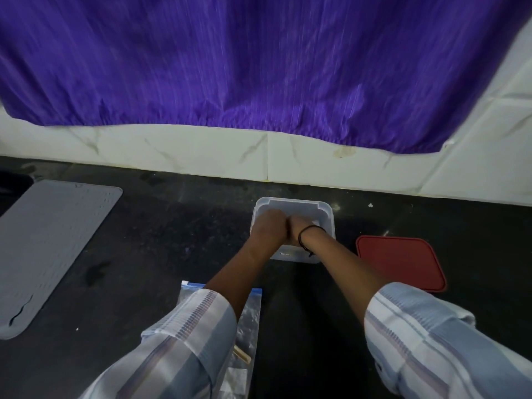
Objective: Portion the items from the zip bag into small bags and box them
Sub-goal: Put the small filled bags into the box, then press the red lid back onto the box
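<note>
Both hands, left hand [269,226] and right hand [299,226], reach down inside the clear square plastic box [325,210]; their grip is hidden; the red square lid [400,262] lies nearer the right.

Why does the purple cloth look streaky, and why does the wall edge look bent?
Head view: the purple cloth is smeared by motion blur; the wide-angle lens bows the tiled wall. The hands, left hand and right hand, are soft too, inside the clear box; what they hold is unreadable.
</note>
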`<state>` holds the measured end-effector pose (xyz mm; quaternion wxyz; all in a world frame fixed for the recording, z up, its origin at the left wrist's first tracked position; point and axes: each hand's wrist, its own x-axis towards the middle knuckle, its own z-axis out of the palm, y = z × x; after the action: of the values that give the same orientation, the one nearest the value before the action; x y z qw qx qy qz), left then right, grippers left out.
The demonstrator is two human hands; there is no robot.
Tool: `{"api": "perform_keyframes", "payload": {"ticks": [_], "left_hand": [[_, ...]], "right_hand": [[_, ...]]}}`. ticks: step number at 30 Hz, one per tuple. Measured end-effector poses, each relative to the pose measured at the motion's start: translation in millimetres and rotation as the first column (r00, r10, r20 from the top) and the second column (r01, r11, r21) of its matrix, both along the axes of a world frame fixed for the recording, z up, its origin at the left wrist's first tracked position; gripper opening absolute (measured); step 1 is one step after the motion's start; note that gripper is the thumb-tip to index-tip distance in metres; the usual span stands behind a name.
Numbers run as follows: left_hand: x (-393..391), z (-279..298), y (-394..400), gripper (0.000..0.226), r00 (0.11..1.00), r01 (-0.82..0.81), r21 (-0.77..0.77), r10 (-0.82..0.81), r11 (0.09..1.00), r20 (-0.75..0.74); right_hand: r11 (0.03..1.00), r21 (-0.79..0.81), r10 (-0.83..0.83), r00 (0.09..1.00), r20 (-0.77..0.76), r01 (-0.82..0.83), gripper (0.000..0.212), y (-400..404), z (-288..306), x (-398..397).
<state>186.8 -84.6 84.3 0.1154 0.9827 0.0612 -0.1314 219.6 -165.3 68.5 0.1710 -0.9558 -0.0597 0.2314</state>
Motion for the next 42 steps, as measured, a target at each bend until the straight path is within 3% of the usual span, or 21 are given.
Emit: {"api": "perform_keyframes", "payload": {"ticks": [4,6,9,12,15,19,22,24,28,31,34,37,40,42], "left_hand": [[-2.7,6.9,-0.5,0.025,1.0,0.002,0.038,-0.001,0.999,-0.011],[-4.3,16.7,-5.9,0.025,0.997,-0.013,0.048,0.01,0.999,0.08],[-6.8,25.6,-21.3,0.024,0.952,0.042,0.088,-0.067,0.995,0.3],[-5.6,34.4,-51.2,0.017,0.873,0.176,-0.107,-0.105,0.979,0.475],[-8.4,31.0,-88.5,0.013,0.849,0.306,-0.327,-0.101,0.894,0.518],[-9.1,9.5,-135.2,0.015,0.951,0.258,-0.462,-0.138,0.848,0.277],[-8.8,-7.9,-156.6,0.028,0.986,0.159,-0.461,-0.161,0.873,0.037],[-11.3,-21.3,-164.9,0.037,0.985,0.076,-0.514,-0.144,0.854,-0.094],[-14.6,-39.6,-175.9,0.055,0.977,-0.121,-0.608,-0.013,0.785,-0.211],[-12.1,-43.6,-182.4,0.055,0.965,-0.241,-0.668,0.103,0.704,-0.24],[-13.6,-27.0,-190.3,0.059,0.916,-0.401,-0.751,0.257,0.525,-0.309],[-8.5,-6.7,-195.0,0.063,0.883,-0.403,-0.85,0.388,0.34,-0.263],[-10.3,23.7,-185.8,0.069,0.85,-0.293,-0.942,0.496,0.161,-0.179],[-14.5,41.0,-168.8,0.05,0.811,-0.198,-0.98,0.568,0.036,-0.143]], "right_hand": [[0.998,-0.01,0.066,0.992,0.111,-0.066,0.02,-3.6,3.5,0.4],[0.983,0.175,-0.002,0.953,0.304,-0.054,0.02,-19.9,10.9,-6.7],[0.885,0.453,-0.198,0.797,0.57,-0.104,0.013,-57.7,25.3,-28.0],[0.812,0.578,-0.391,0.666,0.635,-0.075,0.01,-109.0,30.3,-44.5],[0.803,0.59,-0.489,0.664,0.566,0.089,0.009,-161.1,20.9,-49.9],[0.847,0.394,-0.519,0.716,0.468,0.356,0.009,-228.5,-4.2,-40.0],[0.886,0.092,-0.448,0.787,0.425,0.454,0.019,-265.8,-20.8,-35.3],[0.868,-0.005,-0.466,0.818,0.339,0.497,0.026,-279.6,-28.8,-37.5],[0.847,0.038,-0.522,0.815,0.251,0.531,0.027,-289.0,-43.2,-44.1],[0.792,0.152,-0.611,0.761,0.22,0.592,0.029,-286.5,-46.1,-44.4],[0.684,0.292,-0.728,0.646,0.227,0.668,0.028,-282.6,-34.0,-45.7],[0.523,0.555,-0.848,0.463,0.26,0.647,0.038,-276.5,-12.4,-45.5],[0.177,0.853,-0.951,0.309,0.02,0.49,0.045,-259.1,16.9,-46.9],[-0.062,0.933,-0.923,0.335,-0.189,0.356,0.033,-242.9,36.8,-47.6]]}}
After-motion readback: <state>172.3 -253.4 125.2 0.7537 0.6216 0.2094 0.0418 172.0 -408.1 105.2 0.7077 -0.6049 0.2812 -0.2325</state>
